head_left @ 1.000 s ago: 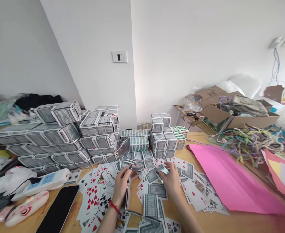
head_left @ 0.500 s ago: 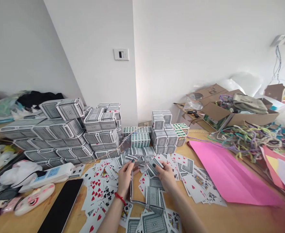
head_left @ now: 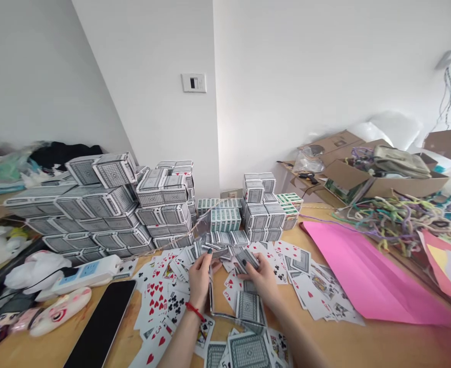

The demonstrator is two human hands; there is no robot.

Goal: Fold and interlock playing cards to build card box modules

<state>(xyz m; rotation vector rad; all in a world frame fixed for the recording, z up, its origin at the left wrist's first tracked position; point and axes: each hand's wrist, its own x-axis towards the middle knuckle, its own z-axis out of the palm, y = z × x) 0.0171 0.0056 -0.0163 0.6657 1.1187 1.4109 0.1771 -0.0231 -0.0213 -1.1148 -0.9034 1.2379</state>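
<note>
My left hand (head_left: 200, 278), wearing a red string bracelet (head_left: 195, 312), pinches a playing card (head_left: 221, 253) seen nearly edge-on. In my right hand (head_left: 263, 278) is another grey-backed playing card (head_left: 245, 258), with the thumb on top of it; whether either hand holds more than one card I cannot tell. The two hands are close together but apart. Loose playing cards (head_left: 158, 299) lie under and around them, some face up, some face down. A small heap of cards (head_left: 229, 237) is just beyond my fingers. A thin, dark, frame-like edge (head_left: 233, 318) crosses between my forearms.
Block-like stacks made of cards (head_left: 95, 202) rise at left, with smaller stacks (head_left: 262, 217) and green-patterned blocks (head_left: 225, 219) at back. A black phone (head_left: 103, 322) and power strip (head_left: 87, 273) lie left. Pink paper (head_left: 363, 271), tangled cords (head_left: 394, 220) and a cardboard box (head_left: 348, 181) fill the right.
My right hand has tilted its card, which now shows at a flatter angle. The left hand still pinches its card. The whole view has shifted slightly.
</note>
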